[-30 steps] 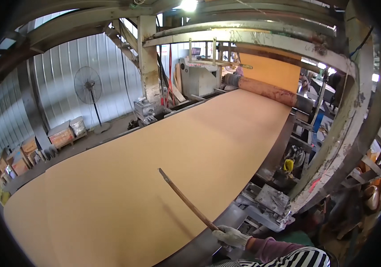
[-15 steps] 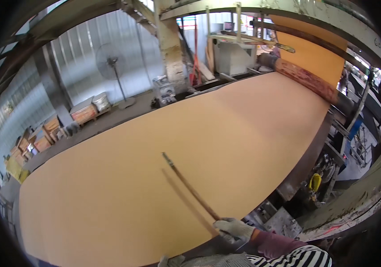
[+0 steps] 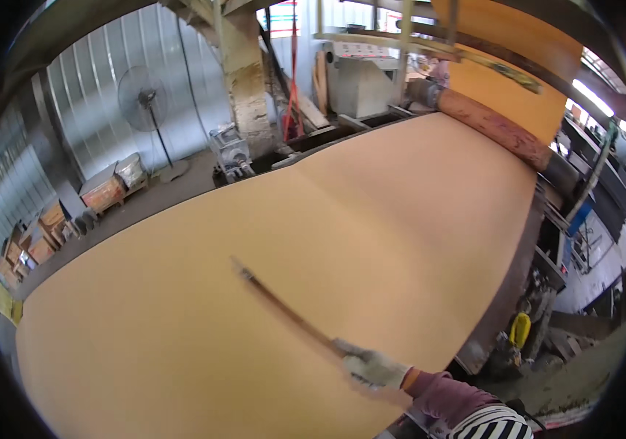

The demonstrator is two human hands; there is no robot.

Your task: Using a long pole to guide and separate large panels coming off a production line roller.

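My right hand (image 3: 373, 366), in a pale work glove, is closed around one end of a long thin brown stick (image 3: 283, 308). The stick points up and to the left, and its greyish far tip (image 3: 238, 268) is blurred by motion. Beneath it spreads a wide tan sheet (image 3: 144, 329), which fills most of the view. I cannot tell whether the tip touches the sheet. My left hand is out of view.
At the far right, a reddish-brown roller (image 3: 485, 124) lies across the sheet's end, below a hanging orange sheet (image 3: 503, 91). A grey control cabinet (image 3: 362, 84), a standing fan (image 3: 144, 99) and boxes (image 3: 104, 192) are beyond the far edge. Dark machinery (image 3: 540, 314) lines the right edge.
My right hand has moved slightly up and left with the stick, which now lies at a flatter angle. The glove at the bottom edge has left the view. The view has shifted right.
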